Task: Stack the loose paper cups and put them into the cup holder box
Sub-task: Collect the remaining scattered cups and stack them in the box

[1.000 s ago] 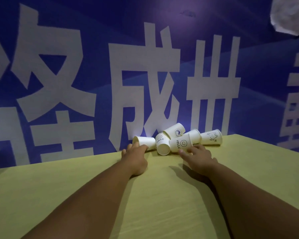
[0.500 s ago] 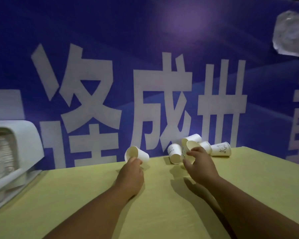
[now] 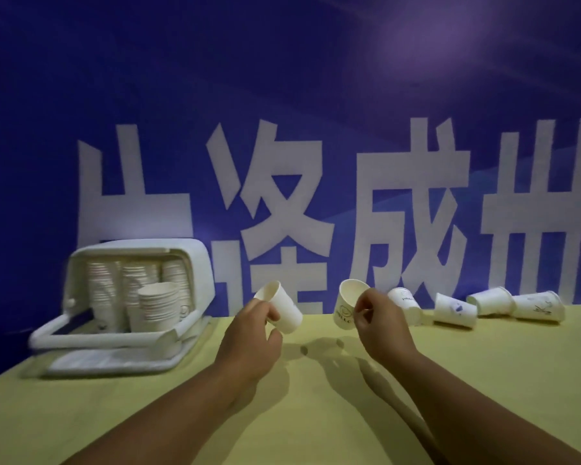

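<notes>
Fingers [image 3: 271,313] of our left hand [image 3: 250,335] curl round a white paper cup [image 3: 284,310], held above the table [image 3: 316,417] with its mouth tilted up and left. Our right hand [image 3: 381,323] grips a second cup [image 3: 349,305] by its side, near the first but apart from it. Right of that hand, four loose cups [image 3: 455,310] lie on their sides along the table's far edge. Well to the left stands the open cup holder box [image 3: 197,263], with stacked cups [image 3: 156,307] inside.

cup holder box [image 3: 200,263] blurred, prints on loose cups [image 3: 493,301] unreadable, banner [image 3: 282,95] cropped R side
</notes>
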The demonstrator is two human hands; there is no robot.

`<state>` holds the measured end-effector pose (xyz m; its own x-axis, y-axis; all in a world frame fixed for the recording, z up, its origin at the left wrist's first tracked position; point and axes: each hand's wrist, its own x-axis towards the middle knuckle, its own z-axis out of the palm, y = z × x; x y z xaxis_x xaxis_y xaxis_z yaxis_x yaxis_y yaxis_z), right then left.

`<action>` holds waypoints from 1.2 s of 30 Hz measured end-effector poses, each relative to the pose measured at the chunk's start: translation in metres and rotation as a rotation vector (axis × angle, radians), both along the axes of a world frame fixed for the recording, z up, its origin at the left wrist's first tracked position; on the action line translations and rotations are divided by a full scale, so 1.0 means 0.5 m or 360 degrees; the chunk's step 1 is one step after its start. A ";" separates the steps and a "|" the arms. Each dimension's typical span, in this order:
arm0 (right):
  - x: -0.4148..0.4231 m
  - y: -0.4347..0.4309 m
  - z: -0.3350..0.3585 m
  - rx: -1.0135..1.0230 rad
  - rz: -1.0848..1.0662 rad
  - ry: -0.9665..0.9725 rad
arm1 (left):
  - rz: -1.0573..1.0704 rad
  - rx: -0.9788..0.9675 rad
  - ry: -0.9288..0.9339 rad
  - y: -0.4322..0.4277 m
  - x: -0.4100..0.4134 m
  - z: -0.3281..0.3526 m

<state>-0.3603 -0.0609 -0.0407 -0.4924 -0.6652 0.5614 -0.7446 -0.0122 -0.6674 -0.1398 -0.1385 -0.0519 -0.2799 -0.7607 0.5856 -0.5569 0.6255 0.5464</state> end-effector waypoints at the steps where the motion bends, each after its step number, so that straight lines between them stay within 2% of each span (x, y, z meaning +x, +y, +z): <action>1: 0.024 -0.015 0.002 -0.0023 0.0046 -0.0028 | 0.0009 -0.0068 -0.0015 -0.007 0.027 0.005; 5: 0.125 -0.071 0.018 -0.0165 0.0210 -0.0223 | 0.0048 -0.0278 0.0008 -0.036 0.118 0.014; 13: 0.292 -0.162 0.048 -0.0351 0.0378 -0.0352 | 0.0186 -0.0669 0.0394 -0.074 0.226 0.044; 18: 0.389 -0.221 0.090 -0.0476 0.0469 -0.0471 | 0.0324 -0.0627 0.0551 -0.116 0.300 0.066; 25: 0.455 -0.261 0.099 -0.0554 0.0486 -0.0594 | 0.0465 -0.0551 0.0409 -0.147 0.352 0.083; 31: 0.443 -0.263 0.104 -0.0584 0.0497 -0.0499 | 0.0564 -0.0519 0.0016 -0.148 0.349 0.087; 36: 0.458 -0.265 0.109 -0.0614 0.0537 -0.0412 | 0.0703 -0.0144 -0.0288 -0.133 0.328 0.077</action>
<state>-0.1312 -0.1932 0.0139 -0.4418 -0.5805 0.6840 -0.4702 -0.4996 -0.7276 0.0241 -0.2049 -0.0134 -0.0454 -0.7780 0.6267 -0.8610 0.3486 0.3704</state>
